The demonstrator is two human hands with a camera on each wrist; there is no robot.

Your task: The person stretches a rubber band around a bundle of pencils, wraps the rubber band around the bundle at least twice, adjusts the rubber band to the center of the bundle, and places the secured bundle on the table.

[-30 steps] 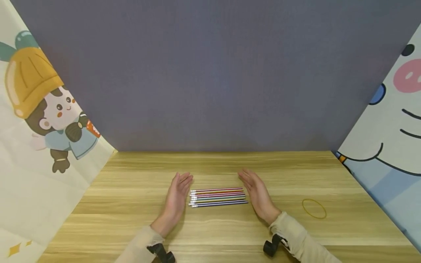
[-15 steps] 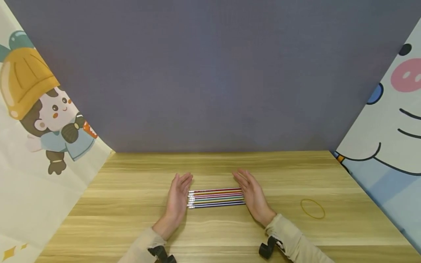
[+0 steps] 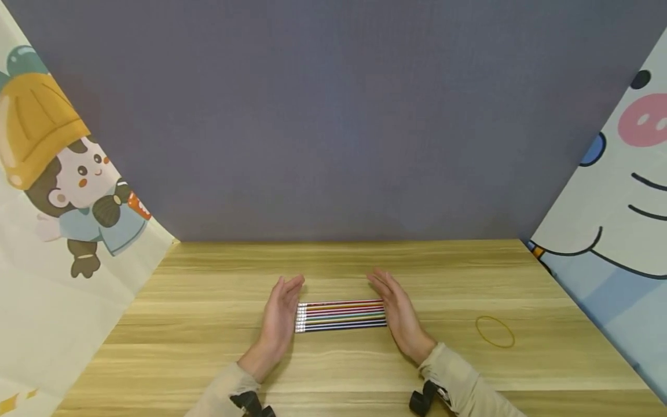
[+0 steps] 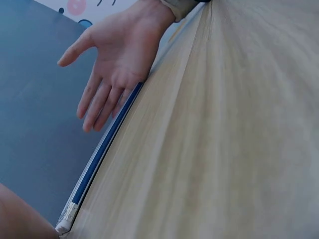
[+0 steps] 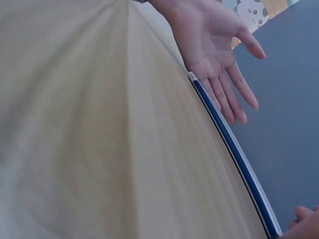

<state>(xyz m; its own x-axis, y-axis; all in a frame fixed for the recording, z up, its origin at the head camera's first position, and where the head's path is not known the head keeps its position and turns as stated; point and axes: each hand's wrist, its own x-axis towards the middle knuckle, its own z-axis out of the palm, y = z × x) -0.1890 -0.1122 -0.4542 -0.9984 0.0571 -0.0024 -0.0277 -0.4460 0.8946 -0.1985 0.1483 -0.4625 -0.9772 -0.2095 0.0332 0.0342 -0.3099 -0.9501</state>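
Several coloured pencils lie side by side in a flat row on the wooden table, eraser ends to the left. My left hand stands on edge with straight fingers, its palm against the eraser ends. My right hand stands the same way, pressing the opposite ends. The left wrist view shows the right hand at the far end of a blue pencil. From the right wrist camera, the left hand is seen flat at the end of the same blue pencil.
A yellow rubber band lies on the table to the right of my right hand. A grey wall stands behind the table, and cartoon-printed panels close in both sides.
Both hands have moved inward, from a little apart from the row to touching its two ends. The pencils now lie with their ends lined up.
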